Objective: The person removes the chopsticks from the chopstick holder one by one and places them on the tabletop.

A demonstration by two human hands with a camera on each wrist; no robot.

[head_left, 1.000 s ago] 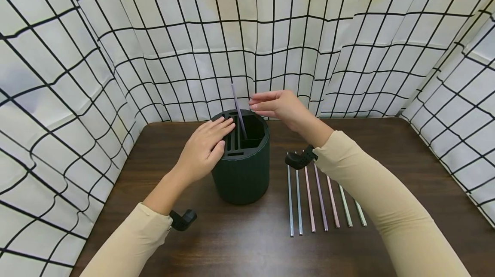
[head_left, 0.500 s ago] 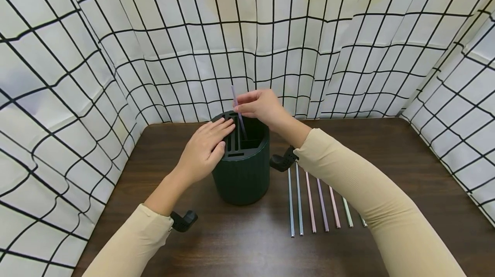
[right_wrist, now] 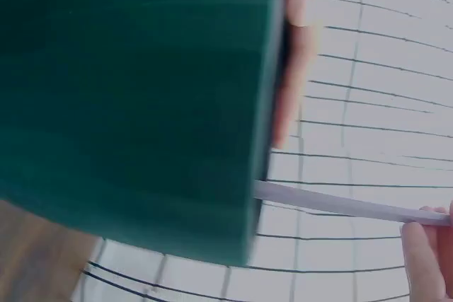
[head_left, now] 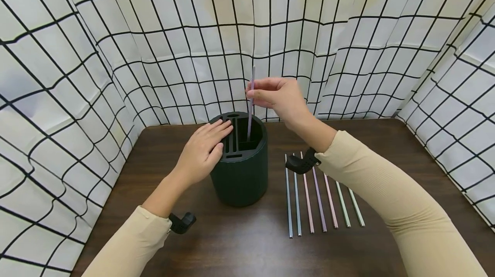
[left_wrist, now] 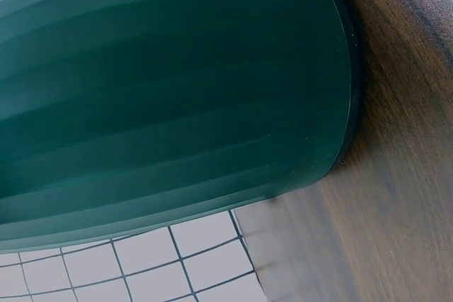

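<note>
A dark green, ribbed utensil holder stands on the table; its top has narrow slots on the left and a larger open compartment on the right. My left hand rests flat on the slotted side, fingers extended. Between thumb and fingers, my right hand pinches a light purple chopstick above the open compartment. The chopstick stands nearly upright, its lower part inside the compartment. From the right wrist, the same chopstick runs from the rim to my fingertips. The holder's wall fills most of the left wrist view.
Right of the holder, several chopsticks in blue, pink, purple and green lie side by side on the dark wooden table. My right forearm passes over their far ends. A white curtain with black grid lines surrounds the table.
My right hand reached left, took hold of the purple chopstick, then moved up and right with it. The chopstick now stands higher and straighter. My left hand stayed on the holder.
</note>
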